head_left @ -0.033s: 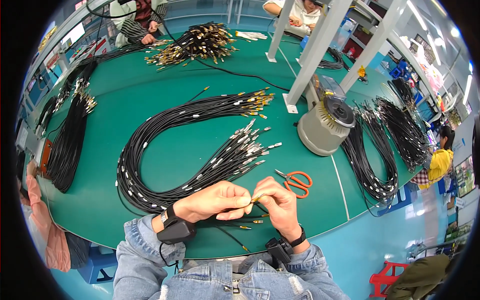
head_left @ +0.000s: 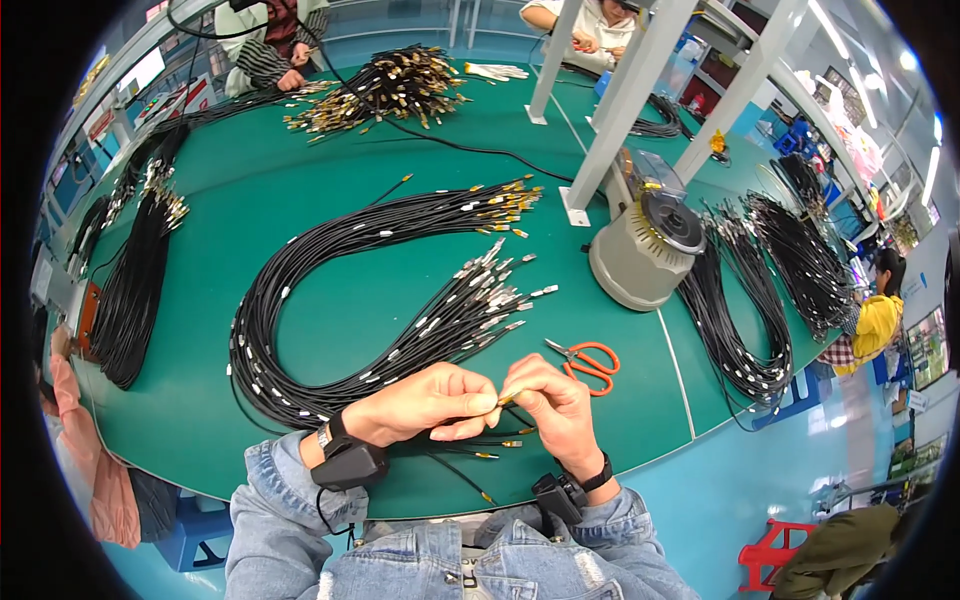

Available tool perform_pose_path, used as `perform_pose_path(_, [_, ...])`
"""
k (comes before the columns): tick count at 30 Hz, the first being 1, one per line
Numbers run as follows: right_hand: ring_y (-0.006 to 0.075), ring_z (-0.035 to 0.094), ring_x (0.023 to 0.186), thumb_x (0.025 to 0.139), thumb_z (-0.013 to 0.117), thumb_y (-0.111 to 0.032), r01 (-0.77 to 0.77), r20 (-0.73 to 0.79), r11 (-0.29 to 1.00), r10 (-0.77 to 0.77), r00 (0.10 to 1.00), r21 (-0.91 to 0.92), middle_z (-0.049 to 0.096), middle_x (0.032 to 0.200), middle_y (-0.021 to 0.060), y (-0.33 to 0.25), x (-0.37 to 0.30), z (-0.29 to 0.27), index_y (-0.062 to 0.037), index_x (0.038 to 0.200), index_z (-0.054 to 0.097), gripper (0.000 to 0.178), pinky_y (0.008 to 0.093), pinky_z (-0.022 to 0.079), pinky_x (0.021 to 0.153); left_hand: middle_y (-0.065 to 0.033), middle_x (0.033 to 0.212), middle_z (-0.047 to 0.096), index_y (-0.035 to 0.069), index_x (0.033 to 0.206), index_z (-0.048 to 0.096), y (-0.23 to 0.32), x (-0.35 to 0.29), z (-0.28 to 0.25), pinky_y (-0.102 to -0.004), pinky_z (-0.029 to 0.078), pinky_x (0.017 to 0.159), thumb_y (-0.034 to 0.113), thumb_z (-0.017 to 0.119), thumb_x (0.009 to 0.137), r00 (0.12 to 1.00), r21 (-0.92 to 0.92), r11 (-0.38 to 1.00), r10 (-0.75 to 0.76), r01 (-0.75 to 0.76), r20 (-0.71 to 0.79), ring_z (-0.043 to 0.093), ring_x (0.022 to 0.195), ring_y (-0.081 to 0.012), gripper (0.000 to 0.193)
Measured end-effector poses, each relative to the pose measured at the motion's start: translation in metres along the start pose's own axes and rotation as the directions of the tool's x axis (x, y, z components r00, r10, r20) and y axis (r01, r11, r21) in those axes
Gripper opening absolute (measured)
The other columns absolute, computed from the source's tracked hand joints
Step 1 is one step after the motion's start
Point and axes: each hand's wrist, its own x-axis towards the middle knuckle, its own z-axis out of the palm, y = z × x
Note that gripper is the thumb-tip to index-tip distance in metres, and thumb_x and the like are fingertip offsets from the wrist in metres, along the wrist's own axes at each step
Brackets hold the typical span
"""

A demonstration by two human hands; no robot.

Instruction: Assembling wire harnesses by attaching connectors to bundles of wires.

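Close together above the near edge of the table, both of my hands pinch at one small piece. My left hand is closed, thumb against forefinger. My right hand is closed beside it, the fingertips nearly touching the left ones. A small gold-coloured cable connector shows between them, mostly covered by the fingers. Below the hands lie a few loose black cables with gold ends. Right of my right hand lie orange-handled scissors. Ahead, a large bundle of black cables curves in a U, with white tags and metal ends.
A grey round machine stands at the right by white metal posts. More cable bundles lie left and right. A pile of gold-ended cables and a white glove lie at the back. Other people sit around the green table.
The whole view has shifted slightly to the left. Both hands keep the same pinch on the connector.
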Motion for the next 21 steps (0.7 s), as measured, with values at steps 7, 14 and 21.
perform_pose_path(7, [0.01, 0.051, 0.074, 0.089, 0.054, -0.009, -0.182, -0.475, 0.983, 0.144, 0.868, -0.034, 0.057, 0.079, 0.003, -0.016, 0.021, -0.06, 0.001, 0.089, 0.06, 0.012, 0.0221, 0.041, 0.068, -0.0043, 0.069, 0.059, 0.003, 0.083, 0.061, -0.037, 0.021, 0.001, -0.0279, 0.044, 0.059, 0.021, 0.06, 0.086, 0.873, 0.875, 0.457, 0.48, -0.16, -0.091, 0.054, 0.061, -0.0173, 0.018])
perform_pose_path(14, [0.0064, 0.042, 0.06, 0.089, 0.057, -0.016, -0.075, -0.618, 0.995, 0.104, 0.779, 0.072, 0.05, 0.07, -0.0018, -0.013, 0.067, -0.145, 0.0005, 0.093, 0.06, 0.017, 0.0211, 0.035, 0.056, -0.0076, 0.08, 0.059, 0.005, 0.082, 0.062, -0.036, 0.025, -0.004, -0.0357, 0.046, 0.069, 0.015, 0.064, 0.078, 0.777, 0.991, 0.134, 0.622, 0.011, -0.093, 0.055, 0.076, -0.0272, 0.011])
perform_pose_path(21, [0.0041, 0.034, 0.05, 0.088, 0.058, -0.019, -0.187, -0.591, 0.966, 0.257, 0.764, 0.178, 0.043, 0.061, -0.0053, -0.007, 0.097, -0.146, -0.0001, 0.093, 0.06, 0.019, 0.021, 0.029, 0.048, -0.0075, 0.078, 0.056, 0.005, 0.08, 0.06, -0.034, 0.025, -0.028, -0.0363, 0.046, 0.068, 0.009, 0.066, 0.074, 0.622, 0.984, 0.0, 0.774, 0.179, -0.113, 0.054, 0.076, -0.0269, 0.01])
